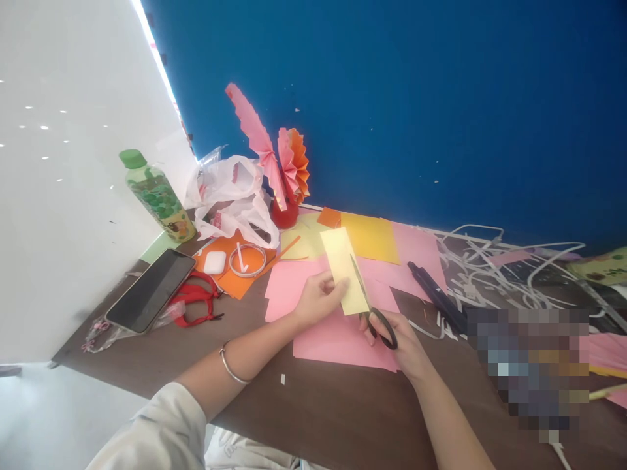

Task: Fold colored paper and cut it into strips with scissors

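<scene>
My left hand (321,295) pinches the left edge of a pale yellow paper strip (343,254), held tilted above the pink sheets (337,346). In my right hand (399,339) is a pair of black-handled scissors (386,329), with fingers through the loops. The scissor blades point up and away, lying along the strip's right edge. Whether they are cutting into the paper at this instant is hard to make out.
Behind the strip lies a yellow sheet (375,238); a red vase (285,214) holds folded paper fans. A green-capped bottle (159,196), a phone (151,290) and a plastic bag (238,202) stand or lie left. Tangled white cables (494,261) spread right.
</scene>
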`<state>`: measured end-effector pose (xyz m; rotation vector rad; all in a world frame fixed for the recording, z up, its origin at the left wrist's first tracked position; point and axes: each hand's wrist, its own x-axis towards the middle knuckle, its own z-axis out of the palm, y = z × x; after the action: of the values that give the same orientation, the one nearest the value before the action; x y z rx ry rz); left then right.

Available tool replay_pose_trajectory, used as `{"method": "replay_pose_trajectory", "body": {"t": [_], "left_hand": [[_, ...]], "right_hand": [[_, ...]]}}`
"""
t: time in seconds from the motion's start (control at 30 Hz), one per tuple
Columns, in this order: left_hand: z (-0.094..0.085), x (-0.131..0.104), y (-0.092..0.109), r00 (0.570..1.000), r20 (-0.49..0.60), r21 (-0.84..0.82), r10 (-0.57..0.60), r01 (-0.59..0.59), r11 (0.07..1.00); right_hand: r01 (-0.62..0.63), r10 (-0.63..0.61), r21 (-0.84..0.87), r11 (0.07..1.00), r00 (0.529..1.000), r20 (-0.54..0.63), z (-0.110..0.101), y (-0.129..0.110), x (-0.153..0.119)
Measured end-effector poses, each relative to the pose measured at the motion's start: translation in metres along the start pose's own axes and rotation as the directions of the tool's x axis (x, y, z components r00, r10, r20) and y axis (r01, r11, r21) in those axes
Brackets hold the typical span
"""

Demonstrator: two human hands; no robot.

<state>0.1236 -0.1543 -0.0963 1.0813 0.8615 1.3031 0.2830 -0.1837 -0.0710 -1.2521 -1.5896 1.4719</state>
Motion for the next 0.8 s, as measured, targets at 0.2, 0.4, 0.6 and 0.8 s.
{"method": "replay_pose_trajectory", "body": {"t": [0.2,0.4,0.6,0.8], "left_hand": [[-0.0009,-0.0001,-0.0028,0.999,0.031,-0.007,0.012,-0.011,1.0],[-0.0001,-0.0023,-0.001,0.997,0.076,0.019,0.012,-0.013,1.0],[-0.0003,-0.0025,-0.0007,0.996,0.087,0.017,0.008,-0.01,1.0],[-0.0004,-0.0024,-0.0013,0.997,0.08,0.01,0.014,-0.015,1.0]], "right_hand": [[0.029,-0.029,-0.022,0.999,0.999,0.028,-0.0015,0.0027,0.0011],[0.073,-0.072,-0.008,0.997,0.994,0.079,-0.0031,0.0046,0.0015],[0.079,-0.078,-0.01,0.997,0.994,0.079,-0.003,0.0064,0.0023],[0.093,-0.094,0.019,0.996,0.993,0.069,-0.0023,0.0092,0.0028]]}}
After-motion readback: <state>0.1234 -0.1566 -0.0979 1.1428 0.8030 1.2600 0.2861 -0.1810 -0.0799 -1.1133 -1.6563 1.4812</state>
